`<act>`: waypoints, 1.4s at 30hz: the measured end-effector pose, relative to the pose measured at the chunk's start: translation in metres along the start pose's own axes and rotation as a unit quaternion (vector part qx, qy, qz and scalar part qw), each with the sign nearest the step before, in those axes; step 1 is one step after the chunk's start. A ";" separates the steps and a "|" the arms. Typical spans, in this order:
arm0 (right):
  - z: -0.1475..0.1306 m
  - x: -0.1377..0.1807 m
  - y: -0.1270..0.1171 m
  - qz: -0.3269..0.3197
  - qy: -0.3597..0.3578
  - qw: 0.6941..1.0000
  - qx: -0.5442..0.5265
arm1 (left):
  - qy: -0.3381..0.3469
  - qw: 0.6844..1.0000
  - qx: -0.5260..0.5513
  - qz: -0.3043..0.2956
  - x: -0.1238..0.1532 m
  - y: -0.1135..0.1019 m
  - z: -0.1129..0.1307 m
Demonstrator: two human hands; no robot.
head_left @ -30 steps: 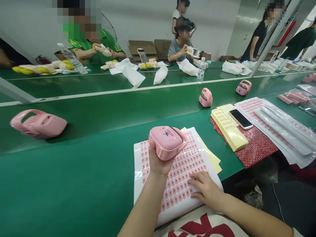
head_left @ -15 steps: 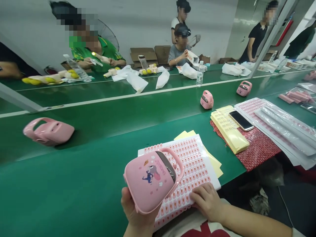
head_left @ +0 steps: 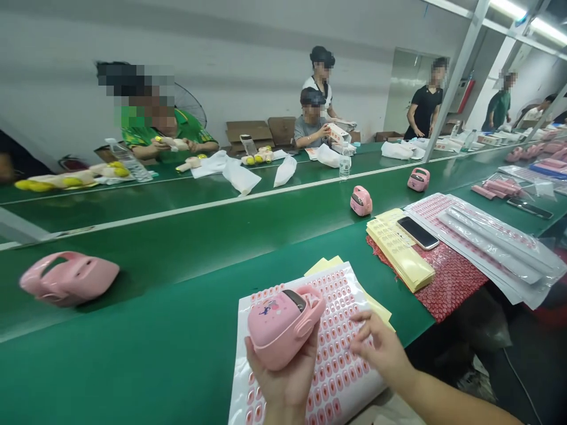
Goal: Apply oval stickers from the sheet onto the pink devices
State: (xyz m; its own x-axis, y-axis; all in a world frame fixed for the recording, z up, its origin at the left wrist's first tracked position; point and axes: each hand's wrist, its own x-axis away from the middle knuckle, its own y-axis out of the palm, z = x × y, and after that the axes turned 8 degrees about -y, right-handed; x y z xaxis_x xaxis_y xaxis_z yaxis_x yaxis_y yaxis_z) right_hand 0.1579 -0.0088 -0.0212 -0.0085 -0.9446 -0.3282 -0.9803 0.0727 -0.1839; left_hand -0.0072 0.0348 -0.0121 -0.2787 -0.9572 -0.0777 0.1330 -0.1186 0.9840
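Observation:
In my left hand (head_left: 287, 372) rests a small pink handled case (head_left: 274, 330), tilted, with a cartoon print on its face and a dark window near the handle. My fingers wrap around it from below and behind. A white sheet of small pink oval stickers (head_left: 341, 360) lies beneath, partly hidden by the case and both hands. My right hand (head_left: 378, 342) is over the sheet's right side, its fingers loosely bent and apart, with nothing visible between them. Yellow paper (head_left: 325, 265) sticks out from under the sheet.
Similar pink cases stand on the green belt, one at left (head_left: 71, 277) and two farther back (head_left: 361, 200). At right lie yellow sheets (head_left: 405, 254), a phone (head_left: 417, 232), red bubble wrap (head_left: 460, 283) and more sticker sheets (head_left: 429, 206). Several people work across the belt.
My left hand has turned the case, so its side and handle show more. My right hand has lifted from the sheet's lower edge, its fingers spreading. The view has tilted up.

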 end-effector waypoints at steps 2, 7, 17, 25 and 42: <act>-0.015 -0.020 0.003 0.077 0.037 0.994 -0.068 | -0.013 1.000 0.019 -0.007 -0.004 0.001 -0.008; -0.033 -0.046 0.028 0.124 0.033 0.982 -0.137 | -0.048 0.997 0.058 -0.015 -0.006 0.001 -0.025; -0.027 -0.045 0.039 0.071 0.006 0.995 -0.069 | -0.080 0.991 0.103 0.004 -0.002 0.004 -0.026; -0.027 -0.043 0.048 0.131 -0.120 0.984 0.021 | -0.075 0.987 0.121 0.073 0.000 0.003 -0.031; -0.014 -0.048 0.029 0.028 -0.234 0.946 0.222 | -0.110 0.991 0.069 -0.037 0.004 -0.007 -0.020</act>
State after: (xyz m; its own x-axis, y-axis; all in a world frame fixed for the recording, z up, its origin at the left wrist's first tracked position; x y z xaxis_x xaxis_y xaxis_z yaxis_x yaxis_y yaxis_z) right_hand 0.1269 0.0339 0.0018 0.1317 -0.6977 -0.7042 -0.8001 0.3445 -0.4910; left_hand 0.0095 0.0264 -0.0224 -0.4847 -0.8652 -0.1283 -0.0221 -0.1345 0.9907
